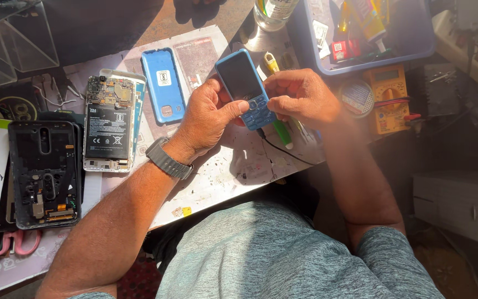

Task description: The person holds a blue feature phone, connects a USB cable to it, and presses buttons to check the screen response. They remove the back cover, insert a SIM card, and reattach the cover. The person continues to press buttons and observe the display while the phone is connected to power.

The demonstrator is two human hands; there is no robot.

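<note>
Both hands [208,113] [300,99] around blue keypad phone [247,88].

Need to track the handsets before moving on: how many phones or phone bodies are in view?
3. A blue keypad phone held in both hands; an opened smartphone with its battery exposed, left of them; a black phone frame farther left. Others may be hidden.

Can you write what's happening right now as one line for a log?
left hand: holds blue keypad phone | right hand: presses its keys | nearby: blue back cover, opened smartphone
</note>
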